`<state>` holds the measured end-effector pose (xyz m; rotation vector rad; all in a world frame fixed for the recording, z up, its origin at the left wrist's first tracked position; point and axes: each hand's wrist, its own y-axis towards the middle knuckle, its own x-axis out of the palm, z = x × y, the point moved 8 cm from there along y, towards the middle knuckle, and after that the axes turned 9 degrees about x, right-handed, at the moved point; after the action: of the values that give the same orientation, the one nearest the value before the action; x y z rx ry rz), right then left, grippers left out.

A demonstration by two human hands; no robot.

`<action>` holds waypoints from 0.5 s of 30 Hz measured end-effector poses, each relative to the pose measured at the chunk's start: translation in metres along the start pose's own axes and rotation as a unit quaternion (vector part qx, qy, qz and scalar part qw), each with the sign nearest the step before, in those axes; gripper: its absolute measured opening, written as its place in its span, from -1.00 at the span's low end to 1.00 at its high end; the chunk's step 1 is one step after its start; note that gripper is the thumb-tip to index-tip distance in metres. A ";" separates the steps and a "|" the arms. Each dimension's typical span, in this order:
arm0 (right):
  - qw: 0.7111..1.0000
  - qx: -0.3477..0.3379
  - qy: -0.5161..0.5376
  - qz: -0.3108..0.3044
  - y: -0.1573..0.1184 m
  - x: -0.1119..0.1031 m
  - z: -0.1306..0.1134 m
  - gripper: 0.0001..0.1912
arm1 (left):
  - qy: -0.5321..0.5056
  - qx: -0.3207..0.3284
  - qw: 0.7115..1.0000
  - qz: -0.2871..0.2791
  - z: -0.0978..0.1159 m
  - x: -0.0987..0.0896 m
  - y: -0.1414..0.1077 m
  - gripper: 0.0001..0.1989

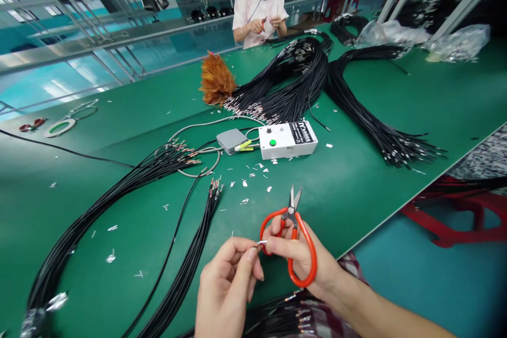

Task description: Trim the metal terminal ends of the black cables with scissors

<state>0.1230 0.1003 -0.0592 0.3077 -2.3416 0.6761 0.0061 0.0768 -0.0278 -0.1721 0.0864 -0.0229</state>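
My left hand [232,280] pinches a thin cable near its end, and a short pale tip [262,243] sticks out toward my right thumb. The rest of that cable is hidden by my fingers. In my right hand [312,256] hang red-handled scissors [310,253], the handle looped over the hand and the blades pointing up, slightly apart. The right thumb and a finger come together at the pale tip. Below my hands, a bundle of black cables [273,317] with bare ends lies over a checked cloth [328,319].
Black cable bundles lie on the green table [348,185] at left [99,195], back [293,84] and right [360,100]. A white box with a green button [287,142], a grey box [232,141], an orange duster [216,79] and foil scraps stand about. Across the table sits a co-worker [259,10].
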 end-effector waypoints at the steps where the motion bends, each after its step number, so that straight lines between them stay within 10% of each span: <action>1: 1.000 -0.007 -0.007 -0.001 0.001 0.000 -0.001 -0.75 | 0.000 0.000 1.000 -0.001 0.000 0.000 0.000 -0.77; 15: 0.991 -0.072 -0.106 -0.042 -0.003 0.007 -0.027 -0.76 | -0.055 -0.055 0.994 -0.078 0.002 0.010 -0.001 -0.72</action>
<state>0.1339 0.1123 -0.0360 0.4293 -2.5478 0.4491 0.0161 0.0759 -0.0268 -0.2902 -0.0358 -0.1650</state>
